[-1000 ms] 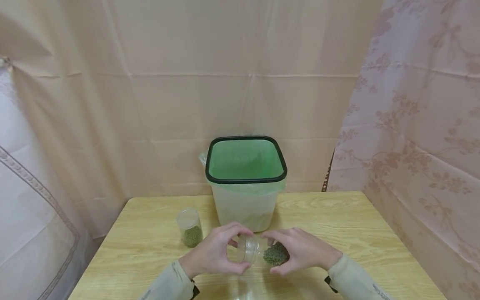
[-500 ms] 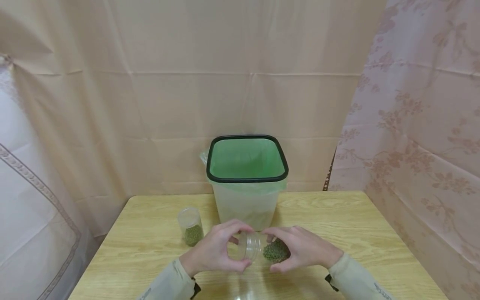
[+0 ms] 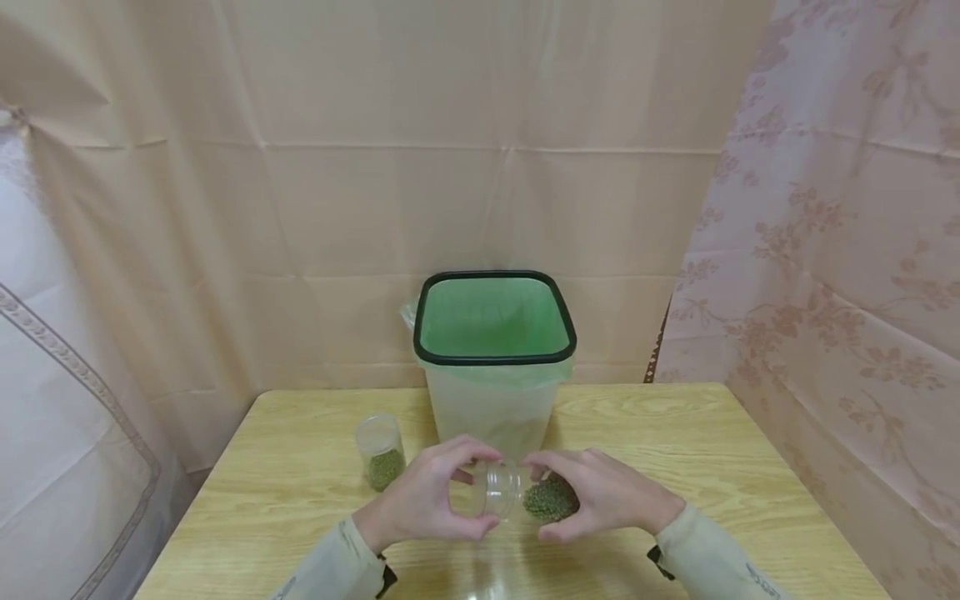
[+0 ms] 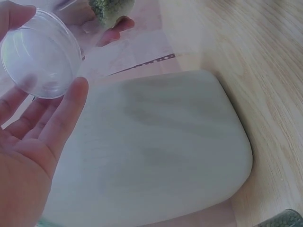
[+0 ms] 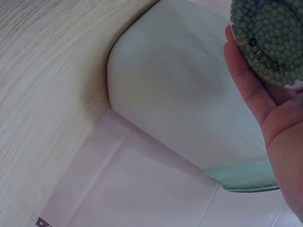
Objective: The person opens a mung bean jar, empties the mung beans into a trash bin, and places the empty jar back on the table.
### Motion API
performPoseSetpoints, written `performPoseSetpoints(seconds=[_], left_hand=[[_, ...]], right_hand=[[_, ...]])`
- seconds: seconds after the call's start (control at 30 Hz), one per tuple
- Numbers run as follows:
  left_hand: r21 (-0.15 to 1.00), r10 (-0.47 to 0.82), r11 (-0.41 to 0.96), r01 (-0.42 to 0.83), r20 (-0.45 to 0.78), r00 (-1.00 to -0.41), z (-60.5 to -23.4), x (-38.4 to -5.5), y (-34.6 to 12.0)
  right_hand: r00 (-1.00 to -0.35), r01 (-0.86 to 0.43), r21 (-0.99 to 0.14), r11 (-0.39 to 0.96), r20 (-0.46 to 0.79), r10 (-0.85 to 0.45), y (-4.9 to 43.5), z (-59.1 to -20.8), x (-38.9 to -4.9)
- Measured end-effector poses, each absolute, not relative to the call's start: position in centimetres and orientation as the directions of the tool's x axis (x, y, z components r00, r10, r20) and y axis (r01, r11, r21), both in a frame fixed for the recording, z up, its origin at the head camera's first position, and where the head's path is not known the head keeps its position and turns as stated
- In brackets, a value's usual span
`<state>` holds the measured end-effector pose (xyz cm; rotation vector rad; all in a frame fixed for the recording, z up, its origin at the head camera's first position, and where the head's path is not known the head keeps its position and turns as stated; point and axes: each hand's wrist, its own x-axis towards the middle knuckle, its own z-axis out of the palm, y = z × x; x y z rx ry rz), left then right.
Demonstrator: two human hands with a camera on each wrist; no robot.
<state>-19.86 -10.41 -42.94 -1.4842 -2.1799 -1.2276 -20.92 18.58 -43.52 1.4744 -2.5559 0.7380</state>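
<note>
Between the two hands, in the head view, a clear plastic jar of green mung beans (image 3: 551, 498) is held sideways. My right hand (image 3: 603, 493) grips its bean-filled end, and the right wrist view shows the beans (image 5: 270, 40) close up. A clear round lid (image 4: 41, 54) sits in the curled fingers and thumb of my left hand (image 3: 427, 498). The lid's ridged edge (image 3: 499, 490) faces the jar; whether the two touch, I cannot tell. To the left stands a second clear jar (image 3: 381, 452), upright, partly filled with green beans.
Just behind the hands stands a whitish bin (image 3: 487, 412) with a black rim (image 3: 495, 361) and a green liner (image 3: 491, 317). Everything rests on a light wooden table (image 3: 300, 442). Beige cloth (image 3: 337, 208) hangs behind, with a floral cloth (image 3: 847, 292) at the right.
The left hand has shifted slightly left, and the ridged lid edge, slanted earlier, now stands straighter. The right hand and its jar have barely moved. The second jar stays put.
</note>
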Motion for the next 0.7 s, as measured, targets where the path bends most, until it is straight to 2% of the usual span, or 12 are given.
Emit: performPoseSetpoints(seconds=[0.17,0.4,0.7], left_hand=[[0.475,0.643,0.125,0.871,0.63,-0.436,-42.82,-19.8,-10.41],[0.361,0.621,0.172,0.917,0.682,-0.385,-42.77,-19.9,-10.49],[0.409,0.613,0.151,0.9,0.675,-0.41,-42.81,-19.77,-10.59]], right_hand=[[-0.532,-0.831,-0.372,0.414,0.314,-0.786,18.58,-43.38,-20.96],[-0.53,-0.833,-0.372,0.41,0.319,-0.786,18.64,-43.18,-20.9],[-0.523,-0.841,-0.359,0.406,0.339,-0.782,18.83,-43.19,-20.89]])
